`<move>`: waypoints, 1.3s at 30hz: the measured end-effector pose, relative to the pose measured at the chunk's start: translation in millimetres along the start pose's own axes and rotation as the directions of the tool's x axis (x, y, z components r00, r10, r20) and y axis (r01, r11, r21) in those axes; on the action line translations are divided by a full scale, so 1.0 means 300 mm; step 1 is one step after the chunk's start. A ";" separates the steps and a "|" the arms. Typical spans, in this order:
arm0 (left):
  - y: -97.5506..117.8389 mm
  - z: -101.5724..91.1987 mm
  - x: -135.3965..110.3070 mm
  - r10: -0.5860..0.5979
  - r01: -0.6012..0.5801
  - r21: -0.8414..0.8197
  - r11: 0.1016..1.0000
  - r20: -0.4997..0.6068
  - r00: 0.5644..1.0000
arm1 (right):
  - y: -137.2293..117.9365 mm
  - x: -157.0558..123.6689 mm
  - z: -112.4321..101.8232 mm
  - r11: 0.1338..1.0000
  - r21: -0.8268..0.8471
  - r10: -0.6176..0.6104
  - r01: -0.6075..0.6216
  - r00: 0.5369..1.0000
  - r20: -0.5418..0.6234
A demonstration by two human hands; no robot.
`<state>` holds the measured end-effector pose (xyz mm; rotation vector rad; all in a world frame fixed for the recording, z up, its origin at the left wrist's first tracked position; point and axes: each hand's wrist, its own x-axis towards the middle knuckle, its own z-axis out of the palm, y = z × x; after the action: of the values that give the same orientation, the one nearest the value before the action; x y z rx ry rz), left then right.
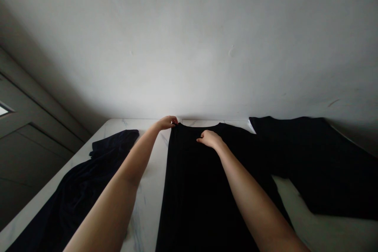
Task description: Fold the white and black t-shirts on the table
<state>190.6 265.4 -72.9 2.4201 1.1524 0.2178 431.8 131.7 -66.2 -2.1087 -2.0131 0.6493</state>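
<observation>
A black T-shirt (197, 189) lies spread on the table with its neckline towards the wall. Its left edge runs straight, with no sleeve sticking out on that side. At the far left shoulder corner, my left hand (167, 122) is closed on the cloth. My right hand (210, 139) pinches the dark fabric just below the neckline; the exact fold between its fingers is hard to see against the black. The shirt's right sleeve (274, 161) reaches out to the right.
On the left lies a dark navy garment (85, 185), loosely creased. Another black garment (333, 165) is spread on the right, meeting the shirt's sleeve. The white marbled table (149, 193) backs onto a plain wall (189, 47). A grey panelled door (26, 145) stands at far left.
</observation>
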 end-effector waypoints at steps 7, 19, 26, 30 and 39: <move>0.028 -0.010 0.000 -0.011 0.011 0.066 0.998 -0.009 1.000 | -0.016 -0.019 -0.014 0.999 -0.002 0.039 -0.039 0.999 0.015; 0.048 0.040 -0.025 -0.118 0.134 0.156 0.979 -0.109 0.987 | -0.122 -0.058 0.046 0.696 0.718 0.012 -0.026 1.000 0.024; 0.045 0.028 0.020 -0.127 0.138 0.226 0.964 -0.062 0.990 | -0.133 -0.111 0.113 0.965 0.262 0.064 -0.008 0.977 -0.205; 0.048 0.028 0.019 -0.124 0.136 0.259 0.956 -0.062 0.990 | -0.183 -0.142 0.142 0.978 0.205 0.115 -0.033 0.910 -0.398; 0.077 0.046 -0.014 -0.097 0.133 0.279 0.951 -0.142 0.985 | -0.237 -0.233 0.114 0.973 0.051 0.231 -0.226 0.918 -0.321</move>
<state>208.4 244.8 -74.2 2.6076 1.4682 0.1799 352.8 62.9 -54.3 -2.2865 -1.6000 0.3124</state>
